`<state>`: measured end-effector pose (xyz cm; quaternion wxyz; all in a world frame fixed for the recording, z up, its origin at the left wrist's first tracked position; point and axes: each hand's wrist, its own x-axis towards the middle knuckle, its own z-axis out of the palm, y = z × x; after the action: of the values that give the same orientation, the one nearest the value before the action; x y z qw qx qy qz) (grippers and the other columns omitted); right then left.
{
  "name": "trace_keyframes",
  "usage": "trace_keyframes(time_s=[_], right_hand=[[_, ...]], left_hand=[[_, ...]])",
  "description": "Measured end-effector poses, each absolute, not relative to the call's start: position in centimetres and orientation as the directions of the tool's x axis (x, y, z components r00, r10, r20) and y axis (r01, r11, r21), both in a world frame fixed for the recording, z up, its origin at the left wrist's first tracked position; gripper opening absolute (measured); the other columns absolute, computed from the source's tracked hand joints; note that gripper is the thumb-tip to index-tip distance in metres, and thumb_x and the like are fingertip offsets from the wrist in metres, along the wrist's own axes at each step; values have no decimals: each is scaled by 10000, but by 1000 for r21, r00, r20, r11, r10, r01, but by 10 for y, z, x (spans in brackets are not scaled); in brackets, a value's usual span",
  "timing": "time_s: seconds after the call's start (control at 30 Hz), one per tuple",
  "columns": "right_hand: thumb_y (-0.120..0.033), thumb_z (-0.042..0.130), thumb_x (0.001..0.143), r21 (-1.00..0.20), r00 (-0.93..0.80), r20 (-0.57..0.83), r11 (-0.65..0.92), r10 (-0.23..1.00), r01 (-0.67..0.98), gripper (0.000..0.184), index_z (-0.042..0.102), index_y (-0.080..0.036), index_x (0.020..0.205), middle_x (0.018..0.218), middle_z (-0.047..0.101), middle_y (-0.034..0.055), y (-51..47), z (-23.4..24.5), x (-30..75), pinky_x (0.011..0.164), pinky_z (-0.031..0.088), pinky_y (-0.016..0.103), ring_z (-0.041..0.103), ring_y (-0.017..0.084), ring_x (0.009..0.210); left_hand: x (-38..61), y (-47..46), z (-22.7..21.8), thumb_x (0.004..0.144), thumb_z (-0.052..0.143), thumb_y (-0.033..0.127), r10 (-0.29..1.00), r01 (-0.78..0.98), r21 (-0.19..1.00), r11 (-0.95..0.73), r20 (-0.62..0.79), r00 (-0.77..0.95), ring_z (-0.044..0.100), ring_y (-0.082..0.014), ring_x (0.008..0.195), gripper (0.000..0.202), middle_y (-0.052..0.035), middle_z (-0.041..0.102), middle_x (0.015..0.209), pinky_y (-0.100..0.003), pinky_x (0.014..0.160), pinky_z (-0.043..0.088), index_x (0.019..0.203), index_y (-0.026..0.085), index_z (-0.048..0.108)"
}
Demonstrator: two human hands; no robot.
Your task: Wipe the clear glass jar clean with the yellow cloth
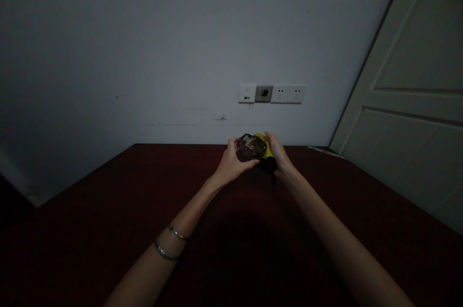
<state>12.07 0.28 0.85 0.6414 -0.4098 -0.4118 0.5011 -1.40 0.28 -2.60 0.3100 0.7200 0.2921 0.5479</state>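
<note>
My left hand (234, 158) is closed around the side of a clear, thick glass ashtray (249, 154) with a wavy rim, its thumb along the near edge. The glass is tilted, so its hollow faces me. A yellow cloth (266, 145) with a dark, black part (268, 166) hanging below it is gripped in my right hand (280, 156). This cloth presses against the right side of the ashtray. Most of the right fingers are hidden behind the cloth.
Both hands are over a dark red tabletop (173, 186) that meets a pale wall (162, 56). Sockets and switches (287, 94) sit on the wall beyond the hands. A panelled door (408, 75) stands at the right. A flat strip (325, 151) lies at the table's far right edge.
</note>
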Motion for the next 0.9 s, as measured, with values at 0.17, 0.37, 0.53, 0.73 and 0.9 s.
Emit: trace_keyframes(time_s=[0.17, 0.37, 0.53, 0.73, 0.9], right_hand=[[-504, 420, 830, -940, 36, 35, 45, 999, -337, 368, 624, -199, 799, 646, 672, 47, 4, 8, 129, 543, 479, 286, 628, 185, 588], [-474, 314, 890, -960, -31, -30, -37, 999, -277, 464, 646, -154, 945, 682, 703, 85, 4, 7, 139, 464, 442, 263, 633, 187, 556], [-488, 331, 890, -961, -133, -49, -83, 990, -265, 468, 660, -159, 938, 730, 718, 97, 2, 7, 141, 600, 511, 310, 670, 223, 686], [-503, 372, 863, -952, 2, -7, -6, 1000, -307, 407, 621, -196, 771, 722, 699, 79, -6, 12, 129, 656, 512, 314, 668, 222, 757], [-498, 435, 824, -929, 79, 72, 95, 994, -357, 345, 563, -203, 697, 713, 683, 55, -10, 11, 117, 693, 514, 309, 660, 221, 800]], left_hand=[[-18, -5, -16, 599, 795, 393, 735, 234, 698, -677, 620, 276, 496, -317, 1195, 867, -190, 524, 1278, -507, 1035, 366, 1304, 126, 366], [-22, 4, -21, 709, 717, 317, 700, -57, 808, -586, 540, 467, 532, -275, 1174, 639, -152, 551, 1275, -502, 1047, 358, 1266, 149, 453], [-23, 4, -21, 628, 785, 283, 694, -58, 834, -549, 493, 525, 565, -264, 1127, 663, -138, 575, 1247, -480, 1007, 407, 1214, 162, 500], [-21, -3, -15, 621, 782, 378, 723, 153, 746, -648, 538, 433, 560, -270, 1106, 665, -138, 589, 1188, -470, 971, 426, 1178, 151, 498], [-22, -2, -16, 557, 814, 418, 775, 223, 748, -626, 565, 283, 576, -277, 1061, 729, -145, 588, 1123, -458, 925, 453, 1114, 148, 429]])
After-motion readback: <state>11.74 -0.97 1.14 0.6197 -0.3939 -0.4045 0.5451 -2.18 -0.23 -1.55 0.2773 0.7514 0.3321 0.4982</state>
